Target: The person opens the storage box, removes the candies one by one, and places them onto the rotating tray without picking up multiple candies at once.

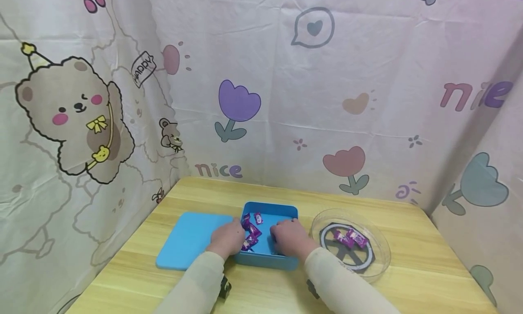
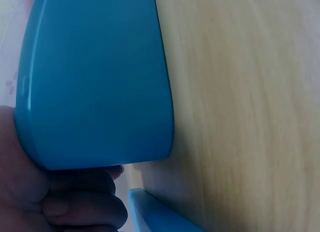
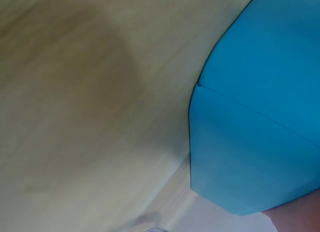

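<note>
- Left hand (image 1: 227,238) reaches into the blue box (image 1: 267,260) at its left edge, fingers curled; what its grip closes on stays hidden.
- Right hand (image 1: 289,237) sits inside too, grip unclear, probably gathering candies (image 1: 252,232).
- Lid (image 1: 189,238) lies beside the box on the worktop (image 1: 425,277), out of the way.

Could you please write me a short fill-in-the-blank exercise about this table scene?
1. Both hands reach into the blue ___, which holds purple candies.
2. The flat blue lid lies on the table beside the left hand, on the box's ___ side.
3. The clear round dish beside the right hand holds ___ purple candies.

Missing words: box; left; two
</note>
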### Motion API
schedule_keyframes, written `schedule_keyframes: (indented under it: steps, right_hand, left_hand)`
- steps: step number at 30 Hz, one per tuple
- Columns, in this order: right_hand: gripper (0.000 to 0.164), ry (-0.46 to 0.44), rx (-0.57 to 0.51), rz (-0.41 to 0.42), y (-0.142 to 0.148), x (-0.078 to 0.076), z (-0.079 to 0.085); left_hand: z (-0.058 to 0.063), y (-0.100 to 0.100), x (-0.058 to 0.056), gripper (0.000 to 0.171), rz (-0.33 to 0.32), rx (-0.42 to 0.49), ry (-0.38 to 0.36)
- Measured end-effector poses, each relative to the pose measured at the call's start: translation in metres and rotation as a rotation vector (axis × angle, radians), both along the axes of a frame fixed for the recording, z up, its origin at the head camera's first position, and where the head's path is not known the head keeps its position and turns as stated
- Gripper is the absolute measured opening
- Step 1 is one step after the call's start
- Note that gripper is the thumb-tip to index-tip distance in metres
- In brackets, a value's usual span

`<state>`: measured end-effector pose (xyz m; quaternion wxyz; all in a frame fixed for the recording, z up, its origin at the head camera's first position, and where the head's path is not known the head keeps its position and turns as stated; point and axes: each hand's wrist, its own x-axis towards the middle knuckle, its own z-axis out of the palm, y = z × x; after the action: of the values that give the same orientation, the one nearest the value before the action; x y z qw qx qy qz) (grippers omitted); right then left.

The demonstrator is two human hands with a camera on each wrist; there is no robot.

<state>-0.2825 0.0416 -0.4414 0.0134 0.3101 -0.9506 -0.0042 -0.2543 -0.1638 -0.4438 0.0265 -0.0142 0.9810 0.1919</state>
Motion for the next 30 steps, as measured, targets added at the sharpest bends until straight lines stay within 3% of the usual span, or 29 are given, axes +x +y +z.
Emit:
schedule_keyframes:
  steps: [8,15,24,30]
  right_hand:
    - [0.007,0.075,-0.059,0.035,0.005,-0.006,-0.002]
    - [0.007,0.099,-0.143,0.029,0.014,-0.005,0.021]
    - [0.013,0.155,-0.306,-0.071,0.054,-0.013,0.036]
    - [0.011,0.123,-0.338,-0.162,0.089,-0.023,0.034]
  left_hand:
    - [-0.002,0.001,0.001,0.051,-0.008,-0.005,0.000]
    - [-0.001,0.001,0.000,0.050,0.000,-0.003,-0.014]
    - [0.001,0.000,0.000,0.049,-0.005,-0.009,-0.015]
    - [-0.001,0.000,-0.001,0.048,-0.009,-0.007,-0.003]
